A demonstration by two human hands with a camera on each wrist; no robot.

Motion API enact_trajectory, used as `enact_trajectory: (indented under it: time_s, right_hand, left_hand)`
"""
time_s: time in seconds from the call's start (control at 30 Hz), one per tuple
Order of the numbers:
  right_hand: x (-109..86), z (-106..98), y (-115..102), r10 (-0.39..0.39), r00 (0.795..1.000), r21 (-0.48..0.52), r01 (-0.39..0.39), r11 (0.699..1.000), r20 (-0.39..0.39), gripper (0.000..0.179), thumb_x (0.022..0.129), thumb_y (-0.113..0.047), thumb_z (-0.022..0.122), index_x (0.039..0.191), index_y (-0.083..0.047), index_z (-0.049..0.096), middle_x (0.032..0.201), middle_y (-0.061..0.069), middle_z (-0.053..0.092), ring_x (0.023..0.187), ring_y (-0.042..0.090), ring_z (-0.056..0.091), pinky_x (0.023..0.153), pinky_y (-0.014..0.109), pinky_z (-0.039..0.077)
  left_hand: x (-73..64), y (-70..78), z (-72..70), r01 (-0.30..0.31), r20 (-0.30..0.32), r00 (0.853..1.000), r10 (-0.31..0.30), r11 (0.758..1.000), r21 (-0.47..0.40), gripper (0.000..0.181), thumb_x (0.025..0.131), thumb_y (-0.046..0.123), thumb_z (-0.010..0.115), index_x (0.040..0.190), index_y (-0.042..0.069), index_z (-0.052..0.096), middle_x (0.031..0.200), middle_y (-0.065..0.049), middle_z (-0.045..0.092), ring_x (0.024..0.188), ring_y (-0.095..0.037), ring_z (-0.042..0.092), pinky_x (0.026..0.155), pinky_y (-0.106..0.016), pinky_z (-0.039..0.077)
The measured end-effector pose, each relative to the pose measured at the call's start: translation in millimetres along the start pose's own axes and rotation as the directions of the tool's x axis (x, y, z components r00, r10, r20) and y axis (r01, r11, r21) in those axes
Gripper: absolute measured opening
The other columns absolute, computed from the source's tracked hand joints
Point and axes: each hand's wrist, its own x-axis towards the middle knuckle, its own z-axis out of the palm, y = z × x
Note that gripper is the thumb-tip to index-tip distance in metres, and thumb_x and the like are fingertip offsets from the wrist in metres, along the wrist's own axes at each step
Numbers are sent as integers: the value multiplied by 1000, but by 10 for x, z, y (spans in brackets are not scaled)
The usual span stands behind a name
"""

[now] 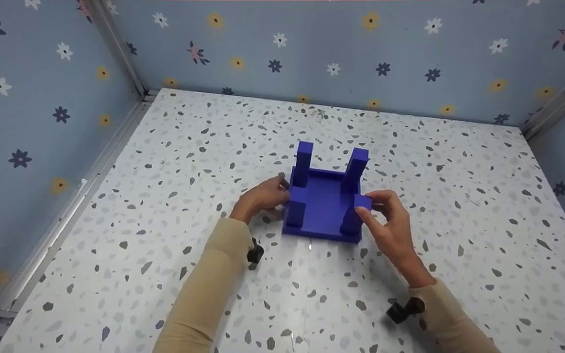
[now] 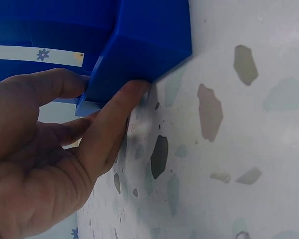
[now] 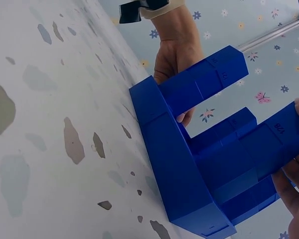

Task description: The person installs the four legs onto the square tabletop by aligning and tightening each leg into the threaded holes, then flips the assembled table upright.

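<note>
A blue square base (image 1: 325, 206) with a raised rim lies on the tabletop, and a square post rises from each corner, like an upturned toy table. My left hand (image 1: 266, 194) is at its left side. In the left wrist view, thumb and fingers (image 2: 117, 112) pinch the base's side wall. With thumb and fingertips, my right hand (image 1: 391, 223) grips the top of the near right post (image 1: 353, 218). That post (image 3: 269, 139) carries a small printed number in the right wrist view. Part of the right hand is cut off there.
The white speckled tabletop (image 1: 189, 147) spreads around the base on all sides. Flowered blue panels (image 1: 312, 54) stand along the back and sides, joined by metal frame bars (image 1: 120, 49). Black wrist devices (image 1: 255, 254) hang below both sleeves.
</note>
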Motion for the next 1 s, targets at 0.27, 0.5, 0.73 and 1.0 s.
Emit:
enact_trajectory:
  time_s: [0.27, 0.5, 0.73, 1.0]
  right_hand:
    - [9, -17, 11, 51, 998, -2, -51, 999, 26, 30, 85, 0, 68, 109, 10, 53, 104, 14, 59, 95, 7, 59, 89, 18, 51]
    - [27, -40, 22, 22, 998, 40, -24, 999, 54, 30, 84, 5, 67, 109, 14, 52, 101, 16, 58, 91, 7, 59, 85, 20, 52]
    - [49, -85, 144, 32, 997, 43, -35, 998, 76, 24, 90, 0, 61, 111, 10, 54, 105, 13, 59, 95, 8, 58, 86, 18, 49]
    - [167, -154, 403, 202, 979, 130, -203, 971, 22, 40, 104, -29, 35, 114, 5, 54, 109, 20, 58, 94, 16, 61, 87, 26, 52]
  left_hand:
    - [1, -1, 4, 12, 1, 1000, -12, 1000, -6, 50, 92, 20, 53, 138, 6, 39, 119, -12, 59, 86, -25, 68, 66, -35, 58]
    - [15, -2, 1, 27, 9, 1000, -27, 1000, 0, 47, 92, 18, 49, 137, 7, 40, 119, -12, 59, 92, -23, 66, 67, -34, 57]
    - [21, -1, 8, 20, 4, 1000, -20, 1000, -4, 49, 92, 18, 50, 138, 6, 40, 120, -13, 58, 103, -23, 63, 72, -33, 59]
    - [33, -8, -1, 42, 12, 999, -42, 999, 26, 49, 92, 24, 51, 137, 9, 40, 117, -10, 60, 85, -23, 68, 64, -36, 56]
